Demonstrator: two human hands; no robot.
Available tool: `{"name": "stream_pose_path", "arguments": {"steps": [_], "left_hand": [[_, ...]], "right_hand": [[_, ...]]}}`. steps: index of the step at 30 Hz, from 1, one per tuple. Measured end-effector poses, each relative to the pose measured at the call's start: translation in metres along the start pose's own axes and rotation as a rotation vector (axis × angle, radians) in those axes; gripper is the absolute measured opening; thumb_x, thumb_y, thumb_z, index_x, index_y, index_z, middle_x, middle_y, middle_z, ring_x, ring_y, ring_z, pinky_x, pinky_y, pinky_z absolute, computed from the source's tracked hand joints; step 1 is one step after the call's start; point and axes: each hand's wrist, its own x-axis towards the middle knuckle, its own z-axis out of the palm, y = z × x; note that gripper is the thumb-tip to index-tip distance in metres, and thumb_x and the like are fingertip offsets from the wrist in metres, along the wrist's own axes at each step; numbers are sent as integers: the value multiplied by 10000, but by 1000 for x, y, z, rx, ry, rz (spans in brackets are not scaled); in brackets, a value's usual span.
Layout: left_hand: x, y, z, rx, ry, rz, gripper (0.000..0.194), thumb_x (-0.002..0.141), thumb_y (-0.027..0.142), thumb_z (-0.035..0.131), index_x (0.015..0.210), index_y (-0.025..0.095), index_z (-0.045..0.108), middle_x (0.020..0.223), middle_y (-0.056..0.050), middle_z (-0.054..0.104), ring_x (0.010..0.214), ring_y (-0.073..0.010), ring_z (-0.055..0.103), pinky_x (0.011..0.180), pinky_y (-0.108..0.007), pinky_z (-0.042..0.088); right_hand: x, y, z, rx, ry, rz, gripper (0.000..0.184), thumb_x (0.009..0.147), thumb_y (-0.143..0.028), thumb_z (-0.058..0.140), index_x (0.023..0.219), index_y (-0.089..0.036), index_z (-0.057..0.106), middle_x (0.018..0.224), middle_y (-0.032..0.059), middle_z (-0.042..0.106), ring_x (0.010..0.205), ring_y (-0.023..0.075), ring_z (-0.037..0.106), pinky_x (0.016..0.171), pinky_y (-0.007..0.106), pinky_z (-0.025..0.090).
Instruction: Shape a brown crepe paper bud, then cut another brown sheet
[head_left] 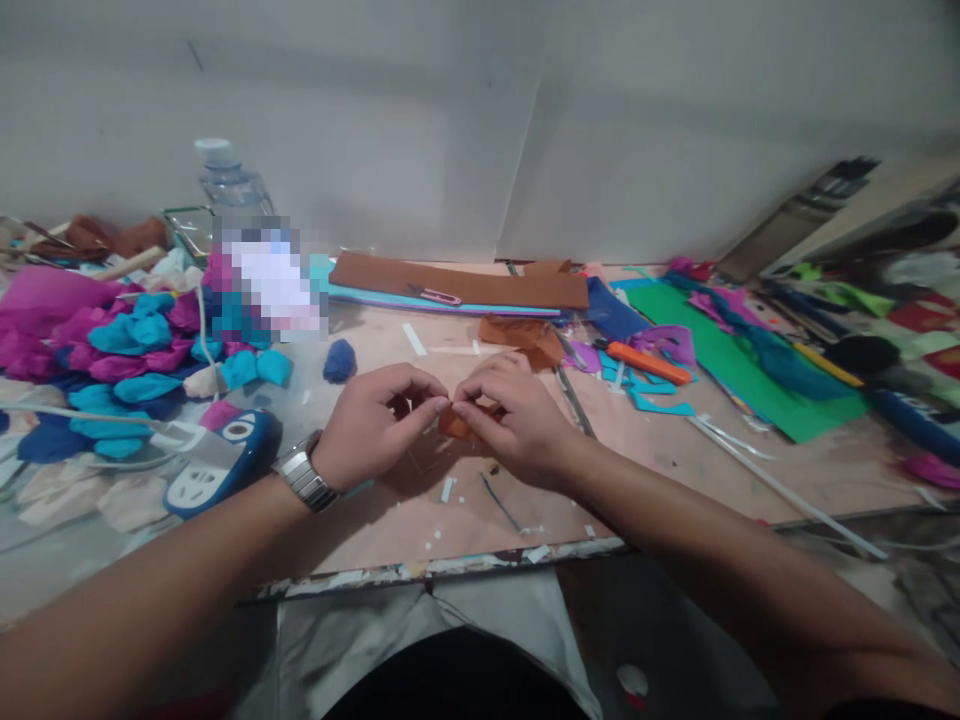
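Note:
My left hand (381,418), with a metal watch on its wrist, pinches a small brown piece of thin, crinkled sheet (454,426) between thumb and forefinger. Pressed up against it, my right hand (519,415) grips the same piece from the other side. Most of the piece is hidden by my fingers; whether it is paper or cloth I cannot tell. Just behind my right hand lies a crumpled brown sheet (536,338). A dark blue crumpled bundle (340,361) rests on the table beyond my left hand.
Pink, blue and cream bundles (127,345) are heaped at the left beside a blue-and-white device (225,460). Small thread snips (433,294) lie on a long brown strip (465,282). Toward the right are an orange utility knife (649,362) and green sheets (757,370). A bottle (229,190) stands behind.

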Motion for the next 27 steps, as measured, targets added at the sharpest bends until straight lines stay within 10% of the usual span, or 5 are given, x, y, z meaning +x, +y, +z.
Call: {"name": "stream_pose_path", "arguments": {"steps": [27], "left_hand": [[-2,-5,3,-52,-40,-7,158,956,303,678,931,164,750,868,-40,739,739,-141,649,658,-252,498]], "right_hand": [[-1,0,2,17,61,5,60,956,-254,740,921,-231,698,882,4,748,923,215,655,970,427,380]]}}
